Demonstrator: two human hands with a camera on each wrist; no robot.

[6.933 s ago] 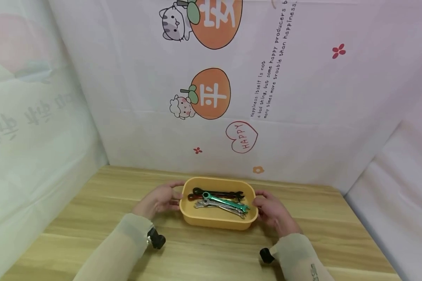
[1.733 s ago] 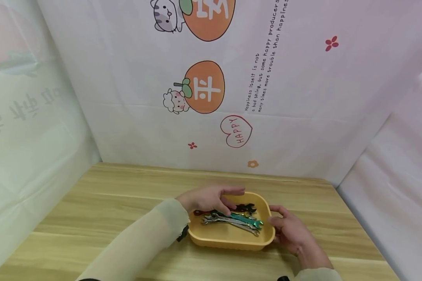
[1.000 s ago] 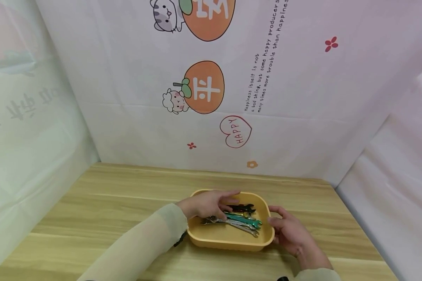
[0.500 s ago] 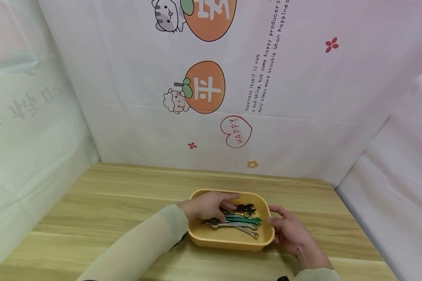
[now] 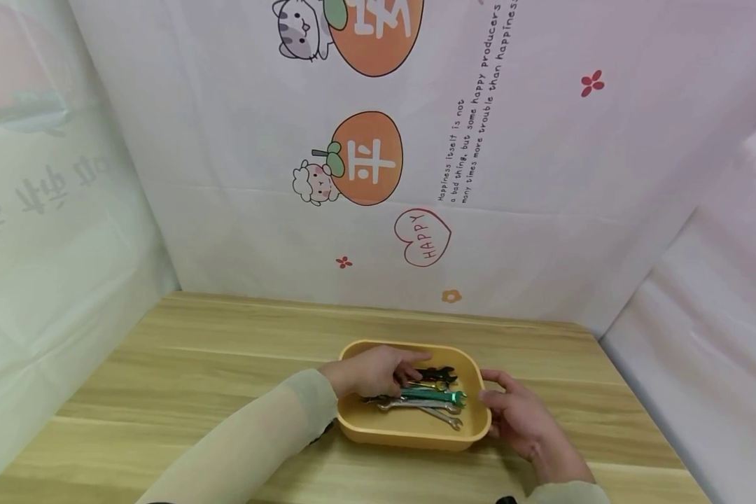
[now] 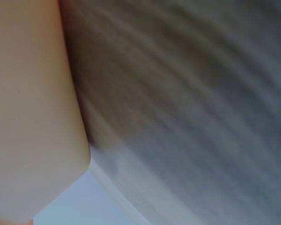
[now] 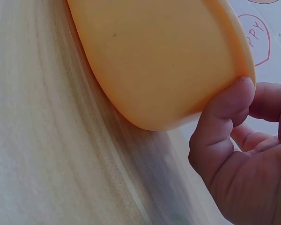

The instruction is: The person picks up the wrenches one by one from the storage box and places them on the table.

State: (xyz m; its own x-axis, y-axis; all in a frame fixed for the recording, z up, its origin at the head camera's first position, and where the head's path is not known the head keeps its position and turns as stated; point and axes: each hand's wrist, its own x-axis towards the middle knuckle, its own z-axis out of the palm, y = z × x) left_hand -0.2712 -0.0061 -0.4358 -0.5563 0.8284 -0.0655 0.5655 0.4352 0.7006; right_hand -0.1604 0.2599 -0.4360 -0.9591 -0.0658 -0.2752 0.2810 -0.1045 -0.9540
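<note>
A yellow plastic bin [image 5: 409, 441] with rounded corners stands on the wooden table, several combination wrenches inside. My left hand [image 5: 373, 371] reaches in over its left side, thumb and fingers down among the wrenches; I cannot tell whether they pinch one. Right beside the thumb lies a green wrench [image 5: 431, 396]. Behind it are a black wrench [image 5: 441, 374] and a gold wrench [image 5: 437, 385]; in front, a silver wrench [image 5: 444, 418] lies aslant. At the bin's right end my right hand [image 5: 523, 416] grips the wall; its thumb [image 7: 225, 103] presses the outside in the right wrist view.
Bare wood-grain tabletop [image 5: 195, 364] extends left of the bin. A white printed sheet [image 5: 510, 266] hangs behind the table, with further sheets at both sides. The left wrist view shows mostly a pale surface and blurred tabletop.
Earlier both hands held the bin's ends; my left hand has since moved into it. The bin sits further right and nearer me. The green and silver wrenches have shifted under my left fingers.
</note>
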